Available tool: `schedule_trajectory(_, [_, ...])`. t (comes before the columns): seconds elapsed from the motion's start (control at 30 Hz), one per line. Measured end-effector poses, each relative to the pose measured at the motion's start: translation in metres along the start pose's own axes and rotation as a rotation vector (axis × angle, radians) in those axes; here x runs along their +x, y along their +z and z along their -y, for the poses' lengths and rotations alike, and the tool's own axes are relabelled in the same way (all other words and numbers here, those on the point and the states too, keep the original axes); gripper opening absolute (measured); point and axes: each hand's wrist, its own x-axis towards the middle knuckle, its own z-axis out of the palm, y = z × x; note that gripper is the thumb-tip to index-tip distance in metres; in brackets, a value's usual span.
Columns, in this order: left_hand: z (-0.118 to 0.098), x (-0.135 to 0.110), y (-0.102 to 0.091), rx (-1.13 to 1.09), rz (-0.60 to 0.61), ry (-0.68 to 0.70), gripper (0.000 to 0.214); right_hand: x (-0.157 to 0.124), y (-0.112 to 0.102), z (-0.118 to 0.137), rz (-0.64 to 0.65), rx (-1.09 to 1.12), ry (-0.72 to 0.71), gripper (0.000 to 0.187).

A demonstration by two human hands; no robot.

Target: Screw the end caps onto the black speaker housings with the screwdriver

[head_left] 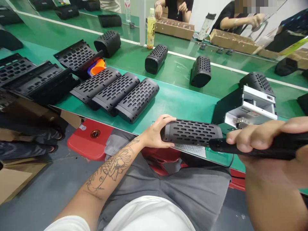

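My left hand [157, 131] wraps round the left end of a black perforated speaker shell [192, 132] lying on its side at the near edge of the green belt [178, 99]. My right hand [262, 138] grips a black handheld tool [228, 146], whose tip touches the shell's right end. A thin cable hangs from the tool.
Three more perforated shells [115, 93] lie side by side on the belt to the left, with flat perforated panels [36, 77] stacked beyond. Several round shells [201, 72] stand further out. A metal fixture [250, 107] sits at right. A bottle [151, 28] and other people's cardboard trays [174, 28] are across.
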Motion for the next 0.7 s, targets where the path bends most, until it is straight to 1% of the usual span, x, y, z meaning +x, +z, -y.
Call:
schedule_trajectory(0.07, [0.001, 0.0, 0.001, -0.015, -0.006, 0.009, 0.108, 0.005, 0.026, -0.002, 0.058, 0.013, -0.033, 0.029])
schedule_trajectory(0.13, [0.002, 0.0, 0.002, -0.025, -0.01, 0.008, 0.107, 0.01, 0.037, -0.006, 0.082, 0.004, -0.02, 0.028])
schedule_trajectory(0.27, [0.001, 0.0, 0.003, -0.025, -0.013, -0.009, 0.103, 0.012, 0.035, -0.013, 0.151, 0.008, 0.038, 0.024])
schedule_trajectory(0.47, [0.001, 0.0, 0.005, -0.028, -0.024, -0.026, 0.101, 0.009, 0.033, -0.015, 0.262, 0.011, 0.063, 0.021])
schedule_trajectory(0.6, [0.001, 0.001, 0.005, -0.031, -0.025, -0.04, 0.101, 0.014, 0.031, -0.016, 0.313, 0.038, 0.097, 0.021])
schedule_trajectory(0.7, [-0.001, 0.001, 0.005, -0.023, -0.026, -0.05, 0.1, 0.015, 0.033, -0.018, 0.325, 0.065, 0.132, 0.024])
